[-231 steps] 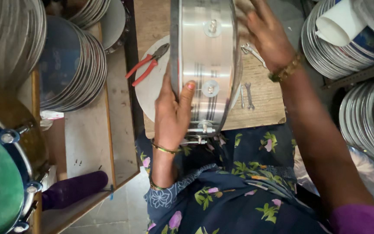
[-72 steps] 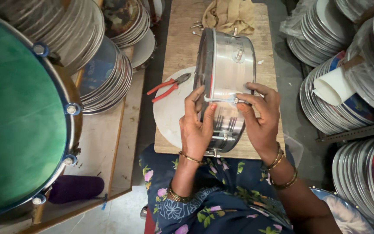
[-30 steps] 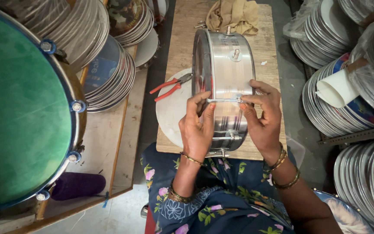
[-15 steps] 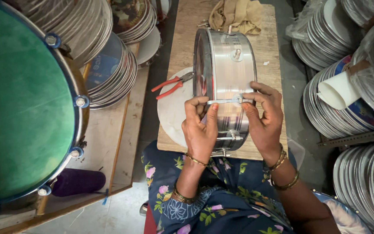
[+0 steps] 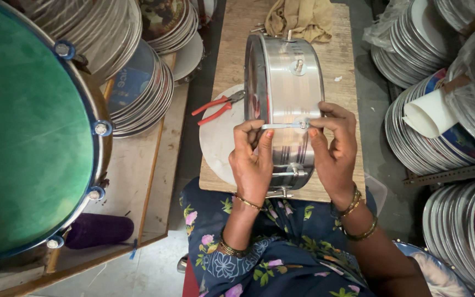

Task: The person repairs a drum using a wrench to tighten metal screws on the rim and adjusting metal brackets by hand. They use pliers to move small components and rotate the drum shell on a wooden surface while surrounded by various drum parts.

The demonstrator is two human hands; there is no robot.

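A shiny steel drum shell [image 5: 288, 82] stands on its edge on a wooden board [image 5: 343, 60], with small lugs along its side. Across its curved wall lies a thin metal tension rod [image 5: 282, 126]. My left hand [image 5: 253, 162] pinches the rod's left end at the shell's rim. My right hand [image 5: 333, 151] holds the rod's right end against a lug. Both hands rest on the near half of the shell. Bangles sit on both wrists.
Red-handled pliers [image 5: 215, 107] lie on a white round drum skin [image 5: 221, 137] left of the shell. A tan cloth [image 5: 298, 16] lies at the board's far end. A large green-headed drum [image 5: 26, 132] fills the left. Stacks of round skins [image 5: 133, 82] stand left and right [image 5: 457, 82].
Over the last seconds the shell has stayed on edge while both hands came together on the rod. In the last second the hands hardly move; the view has shifted slightly.
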